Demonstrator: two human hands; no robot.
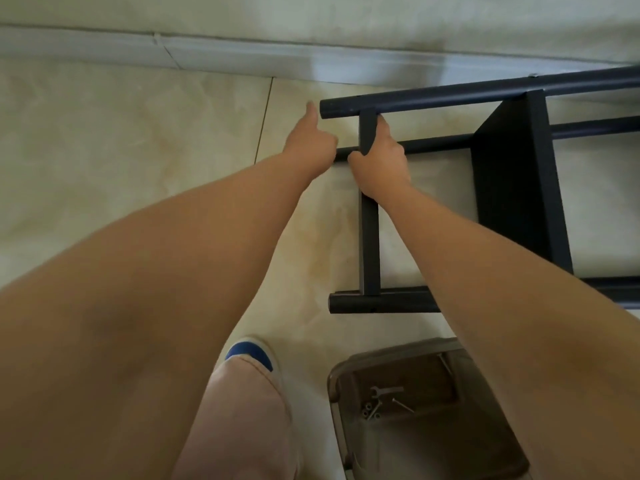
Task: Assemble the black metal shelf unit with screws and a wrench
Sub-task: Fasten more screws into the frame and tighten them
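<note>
Black metal shelf unit [512,188] on its side on the tiled floor [138,140] by the wall. Right hand [379,168] wrapped around the end crossbar [369,244]; left hand [310,147] apart, thumb up, holding nothing. Wrench [386,390] and screws [372,410] untouched in the brown tray [346,375] — best to steady the frame with both hands before tightening.

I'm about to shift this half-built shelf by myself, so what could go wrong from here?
1. Only the right hand grips the crossbar; the left hand holds nothing, so the shelf frame might twist or drop.
2. The stool holding the wrench and loose screws stands close to the frame's near tube; a bump could scatter them.
3. The foot is nearby, so swinging tube ends may hit it.
</note>
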